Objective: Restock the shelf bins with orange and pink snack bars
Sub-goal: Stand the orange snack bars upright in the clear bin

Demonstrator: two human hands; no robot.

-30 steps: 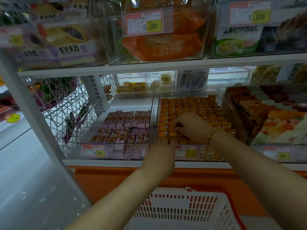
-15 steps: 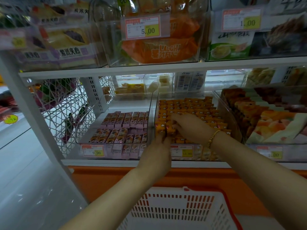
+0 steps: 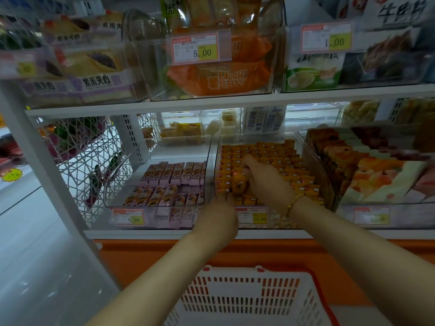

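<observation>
Orange snack bars (image 3: 270,158) fill a clear bin (image 3: 316,165) on the lower shelf, packed in rows. My right hand (image 3: 263,178), with a gold bracelet on its wrist, curls round a small bunch of orange bars (image 3: 238,183) at the bin's front left. My left hand (image 3: 217,217) reaches over the bin's front wall, and its straight fingertips touch the front row just below that bunch. Pink snack bars (image 3: 174,180) lie in two rows in the clear bin (image 3: 122,170) next to it on the left, which neither hand touches.
A white and red shopping basket (image 3: 247,300) sits below my arms. Price tags (image 3: 129,216) hang on the bin fronts. A bin of mixed cakes (image 3: 367,170) stands to the right. An upper shelf (image 3: 211,102) overhangs with bagged snacks. White wire mesh (image 3: 82,161) closes the left side.
My right hand has shifted left across the orange bin and gathered a bunch of bars. My left hand has moved slightly left along the front row.
</observation>
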